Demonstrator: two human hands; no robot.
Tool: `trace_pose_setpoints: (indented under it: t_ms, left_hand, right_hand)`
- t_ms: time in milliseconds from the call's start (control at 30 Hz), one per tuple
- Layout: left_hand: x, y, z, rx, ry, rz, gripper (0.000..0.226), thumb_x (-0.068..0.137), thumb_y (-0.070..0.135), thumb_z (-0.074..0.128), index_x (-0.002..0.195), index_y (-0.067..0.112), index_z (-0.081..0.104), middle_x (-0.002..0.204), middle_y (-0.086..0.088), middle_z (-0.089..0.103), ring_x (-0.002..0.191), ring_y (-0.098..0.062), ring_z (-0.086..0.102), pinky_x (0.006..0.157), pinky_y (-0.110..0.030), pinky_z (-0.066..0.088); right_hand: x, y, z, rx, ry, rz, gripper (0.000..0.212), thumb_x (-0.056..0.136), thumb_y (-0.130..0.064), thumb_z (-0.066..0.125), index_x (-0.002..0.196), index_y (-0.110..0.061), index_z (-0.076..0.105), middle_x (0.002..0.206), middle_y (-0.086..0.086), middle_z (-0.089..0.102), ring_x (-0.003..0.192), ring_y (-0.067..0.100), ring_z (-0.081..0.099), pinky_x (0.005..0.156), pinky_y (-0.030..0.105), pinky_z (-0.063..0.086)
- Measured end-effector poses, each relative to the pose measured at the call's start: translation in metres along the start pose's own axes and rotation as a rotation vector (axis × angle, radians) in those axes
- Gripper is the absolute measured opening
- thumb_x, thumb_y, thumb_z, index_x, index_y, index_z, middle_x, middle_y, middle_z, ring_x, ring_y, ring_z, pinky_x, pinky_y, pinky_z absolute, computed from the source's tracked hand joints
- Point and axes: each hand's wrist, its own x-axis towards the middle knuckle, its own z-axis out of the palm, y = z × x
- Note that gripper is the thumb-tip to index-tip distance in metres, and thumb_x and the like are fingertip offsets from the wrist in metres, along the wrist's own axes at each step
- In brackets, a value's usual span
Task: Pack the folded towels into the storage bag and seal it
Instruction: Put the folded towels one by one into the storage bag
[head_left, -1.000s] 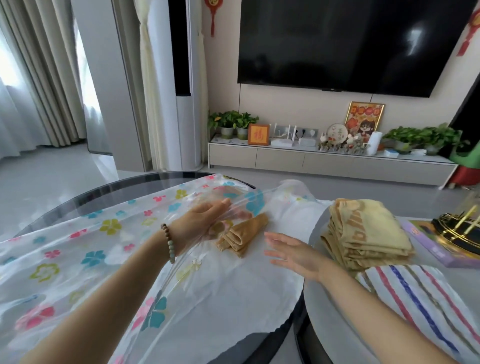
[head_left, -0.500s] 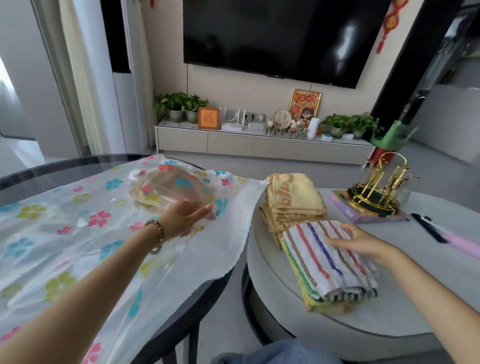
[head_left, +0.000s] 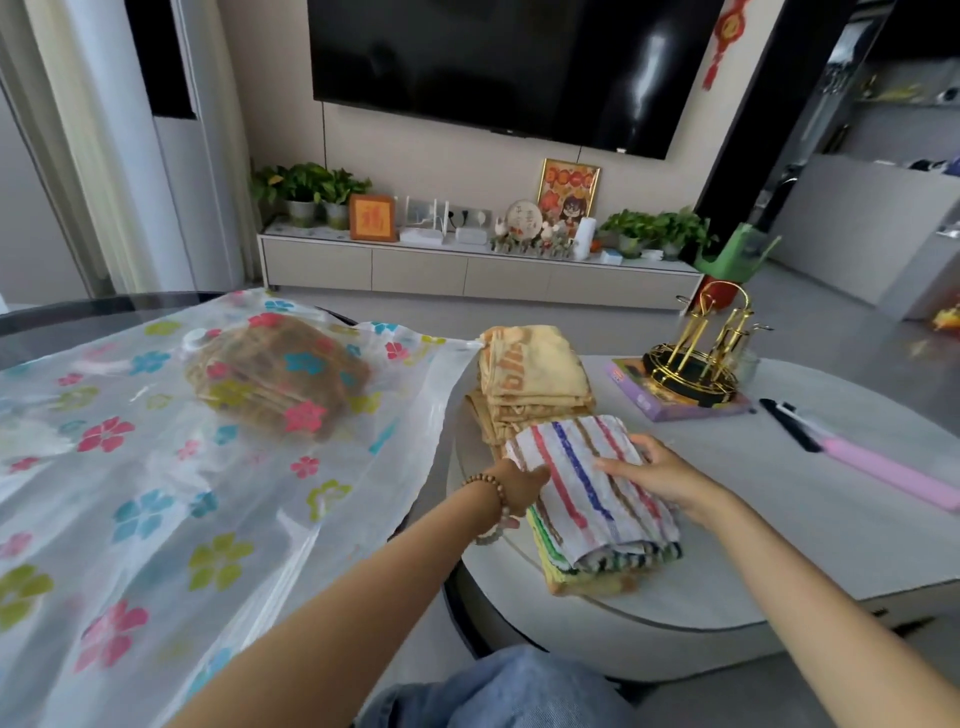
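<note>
On the pale surface (head_left: 779, 519), the soft, floppy striped towel (head_left: 587, 493) is being gripped: left hand (head_left: 522, 486) underneath, fingers hidden; right hand (head_left: 657, 475) fingers spread on top.

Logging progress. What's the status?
Left hand and right hand flank striped towel. One towel in storage bag. Nothing in the way.

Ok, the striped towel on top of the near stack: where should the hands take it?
Take the striped towel by its two long side edges, one hand from each side. It lies flat and folded on the stack, left hand at its left edge, right hand resting on top.
</note>
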Motion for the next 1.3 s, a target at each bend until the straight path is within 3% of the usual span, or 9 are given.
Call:
trace_pose_setpoints:
  t_ms: [233,400,500,600,767,900,1000,1133,1300]
  left_hand:
    - [0.024,0.001,0.015,-0.688,-0.008,-0.080,0.022,0.082,0.025,0.068,0.084,0.009,0.053,0.072,-0.005,0.055,0.060,-0.013,0.051,0.058,-0.022,0.048]
    - [0.020,0.018,0.035,-0.673,-0.070,0.182,0.080,0.063,0.035,0.082,0.128,0.007,0.046,0.126,-0.014,0.059,0.107,-0.030,0.062,0.092,-0.044,0.052]
    - [0.013,0.026,0.034,-0.755,-0.089,0.305,0.044,0.088,0.017,0.060,0.128,0.006,0.046,0.126,-0.018,0.057,0.111,-0.033,0.059,0.092,-0.044,0.052]
    - [0.005,0.030,0.010,-0.748,-0.198,0.384,0.049,0.086,0.021,0.061,0.130,0.007,0.044,0.124,-0.018,0.060,0.102,-0.030,0.063,0.082,-0.040,0.057]
    - [-0.018,0.033,-0.038,-0.525,-0.001,0.427,0.046,0.081,0.032,0.067,0.121,0.017,0.051,0.110,-0.009,0.067,0.096,-0.026,0.067,0.082,-0.042,0.057]
    - [-0.022,0.004,-0.070,-0.262,0.459,0.487,0.033,0.090,0.037,0.053,0.115,0.016,0.052,0.111,-0.005,0.064,0.089,-0.016,0.063,0.076,-0.028,0.054]
    - [-0.021,-0.042,-0.097,0.009,0.703,0.385,0.048,0.088,0.045,0.051,0.125,0.014,0.047,0.127,-0.006,0.055,0.109,-0.022,0.055,0.089,-0.032,0.045]
    - [-0.016,-0.101,-0.107,0.689,0.468,0.058,0.098,0.072,0.071,0.053,0.146,0.021,0.013,0.156,-0.001,0.017,0.142,-0.032,0.018,0.115,-0.048,0.020]
    - [-0.011,-0.138,-0.104,0.751,0.346,-0.008,0.109,0.068,0.073,0.055,0.148,0.025,-0.003,0.159,-0.001,0.001,0.145,-0.032,0.002,0.117,-0.050,0.007]
  right_hand:
    - [0.005,0.013,-0.002,0.032,0.110,-0.015,0.089,0.064,-0.055,0.076,0.137,-0.021,0.038,0.135,0.003,0.048,0.117,0.022,0.054,0.099,0.043,0.047]
    - [0.002,0.009,-0.006,0.114,0.123,-0.042,0.066,0.077,-0.057,0.061,0.128,-0.016,0.049,0.121,0.006,0.059,0.099,0.017,0.061,0.075,0.027,0.051]
    - [-0.009,-0.001,-0.010,0.204,0.064,-0.131,0.058,0.075,-0.061,0.059,0.116,-0.020,0.061,0.114,0.005,0.068,0.096,0.014,0.066,0.078,0.024,0.050]
    - [-0.014,-0.014,-0.013,0.317,-0.061,-0.197,0.089,0.049,-0.077,0.069,0.121,-0.024,0.061,0.113,0.001,0.071,0.102,0.013,0.067,0.084,0.026,0.052]
    - [-0.017,-0.039,0.018,0.630,-0.373,-0.116,0.066,0.048,-0.054,0.084,0.104,-0.021,0.071,0.111,0.010,0.072,0.100,0.022,0.069,0.073,0.031,0.058]
    - [-0.005,-0.045,0.051,0.670,-0.217,-0.063,0.058,0.069,-0.035,0.074,0.122,-0.013,0.062,0.116,0.013,0.069,0.105,0.026,0.067,0.087,0.038,0.053]
    - [-0.001,-0.042,0.062,0.667,-0.115,-0.067,0.057,0.066,-0.030,0.075,0.119,-0.013,0.062,0.109,0.010,0.072,0.099,0.025,0.068,0.081,0.036,0.053]
    - [0.002,-0.036,0.072,0.678,-0.119,-0.049,0.035,0.078,-0.024,0.069,0.112,-0.016,0.064,0.105,0.008,0.071,0.096,0.022,0.067,0.076,0.034,0.052]
    - [0.003,-0.037,0.083,0.682,-0.165,-0.036,0.035,0.076,-0.025,0.069,0.109,-0.017,0.064,0.104,0.006,0.072,0.096,0.021,0.068,0.075,0.033,0.051]
